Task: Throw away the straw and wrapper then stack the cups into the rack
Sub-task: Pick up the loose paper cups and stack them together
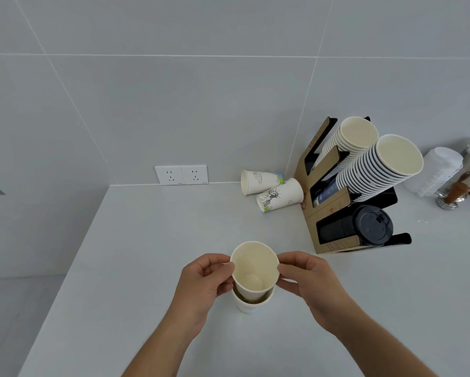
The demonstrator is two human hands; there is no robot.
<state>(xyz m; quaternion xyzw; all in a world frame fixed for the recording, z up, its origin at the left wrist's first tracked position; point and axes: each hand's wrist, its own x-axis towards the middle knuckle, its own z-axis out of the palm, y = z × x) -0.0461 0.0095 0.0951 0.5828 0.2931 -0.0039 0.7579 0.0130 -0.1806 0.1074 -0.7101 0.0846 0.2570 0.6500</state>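
Head view: the left hand point(201, 278) and right hand point(307, 278) pinch the upper cup point(255, 270), partly nested in a lower cup point(248, 304), probably standing on the counter point(146, 240), near the rack point(334, 213).

Left hand point(201, 281), right hand point(310, 281): bare, sleeveless forearms.

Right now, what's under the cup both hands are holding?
A second white cup stands on the counter; the held cup is partly nested in it, pinched by the left hand and right hand. The lower cup's inside is covered.
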